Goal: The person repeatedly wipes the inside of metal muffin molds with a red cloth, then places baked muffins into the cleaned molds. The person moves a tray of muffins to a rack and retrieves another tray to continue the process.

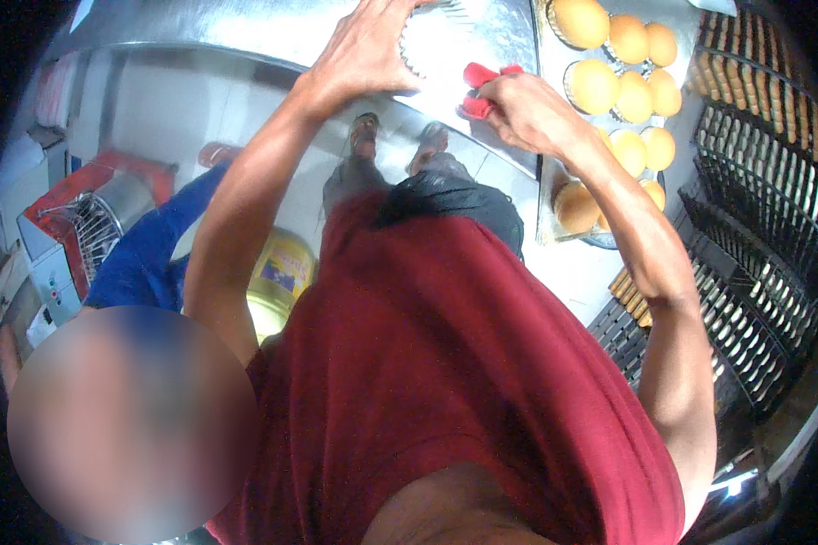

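My left hand [371, 54] is spread around a round, pale thing with a fluted rim [409, 48], thumb at its near side and fingers at its far side. Glare washes out its middle, so its contents cannot be told. It lies on a shiny metal table [245, 27]. To the right, my right hand [528, 112] is closed on a bunched red cloth [478, 88], low over the table's near edge. Beside that hand, a metal tray [549, 211] holds several round golden cakes [592, 86], some with fluted rims showing.
Dark racks with rows of baked and pale pieces [756, 163] stand at the right. At the left are a person in blue [143, 272], a red-framed machine with a wire guard [95, 225] and a yellow bucket [283, 269]. Tiled floor shows below the table.
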`<state>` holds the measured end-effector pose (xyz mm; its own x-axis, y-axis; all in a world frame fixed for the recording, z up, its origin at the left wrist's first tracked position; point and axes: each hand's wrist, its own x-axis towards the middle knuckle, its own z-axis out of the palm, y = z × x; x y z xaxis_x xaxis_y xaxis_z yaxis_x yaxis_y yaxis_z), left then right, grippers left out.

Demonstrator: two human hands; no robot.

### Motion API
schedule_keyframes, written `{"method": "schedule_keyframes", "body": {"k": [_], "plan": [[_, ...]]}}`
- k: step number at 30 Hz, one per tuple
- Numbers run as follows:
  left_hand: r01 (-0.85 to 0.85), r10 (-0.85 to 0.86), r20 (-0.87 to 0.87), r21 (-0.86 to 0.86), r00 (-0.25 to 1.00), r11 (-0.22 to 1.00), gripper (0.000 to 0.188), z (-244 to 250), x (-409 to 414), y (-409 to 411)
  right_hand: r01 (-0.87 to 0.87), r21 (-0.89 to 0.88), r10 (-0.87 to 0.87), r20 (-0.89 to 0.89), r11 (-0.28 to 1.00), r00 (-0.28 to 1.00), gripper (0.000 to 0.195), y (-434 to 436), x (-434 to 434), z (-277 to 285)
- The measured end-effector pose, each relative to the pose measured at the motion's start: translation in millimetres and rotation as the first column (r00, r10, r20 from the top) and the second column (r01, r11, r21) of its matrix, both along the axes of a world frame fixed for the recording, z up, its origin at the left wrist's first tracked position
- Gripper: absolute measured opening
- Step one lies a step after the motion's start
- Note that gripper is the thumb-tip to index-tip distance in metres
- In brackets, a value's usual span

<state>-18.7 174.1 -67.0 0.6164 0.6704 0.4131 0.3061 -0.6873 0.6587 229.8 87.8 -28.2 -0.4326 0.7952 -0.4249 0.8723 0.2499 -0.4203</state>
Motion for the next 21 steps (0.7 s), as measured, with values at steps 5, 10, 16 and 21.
{"method": "schedule_keyframes", "body": {"k": [5,10,16,21], "plan": [[-0.015,0.003,-0.130,-0.093,0.991,0.996,0.088,4.2,6.3,-8.7,0.133,0.353,-0.028,-0.288,0.926,0.957,0.027,17.7,-23.8,9.2],[0.091,-0.090,-0.102,0.015,0.991,0.996,0.087,5.8,7.8,-5.7,-0.061,0.435,0.128,-0.125,0.899,0.984,0.020,11.1,-28.3,-20.1],[0.014,-0.019,-0.074,-0.068,0.997,0.998,0.083,9.4,6.2,-7.5,0.179,0.235,-0.160,-0.098,0.955,0.982,0.024,13.4,-28.1,26.3],[0.107,-0.104,-0.070,0.046,0.992,0.993,0.082,9.6,12.3,-6.0,0.019,0.328,-0.007,-0.040,0.944,0.999,0.023,12.8,-41.8,-10.7]]}}
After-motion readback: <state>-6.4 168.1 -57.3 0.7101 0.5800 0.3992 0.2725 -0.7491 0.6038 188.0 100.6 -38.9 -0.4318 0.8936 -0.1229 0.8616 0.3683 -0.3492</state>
